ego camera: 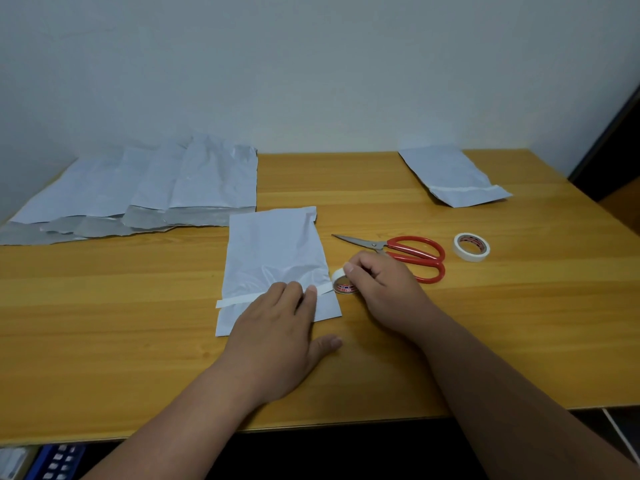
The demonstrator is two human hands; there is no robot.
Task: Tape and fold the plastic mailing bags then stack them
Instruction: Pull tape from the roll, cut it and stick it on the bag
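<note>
A folded white mailing bag (273,251) lies in the middle of the wooden table (104,323). A strip of white tape (239,300) runs across its lower part. My left hand (277,337) presses flat on the bag and the strip, fingers straight. My right hand (381,282) grips a small roll of tape (343,284) just off the bag's right edge, still joined to the strip. A pile of unfolded white and silver bags (156,188) lies at the back left. One taped, folded bag (453,176) lies at the back right.
Red-handled scissors (412,254) lie just behind my right hand, blades pointing left. A second white tape roll (471,247) sits to their right. The white wall runs behind the table. A blue object (55,460) shows below the table's front edge at the left.
</note>
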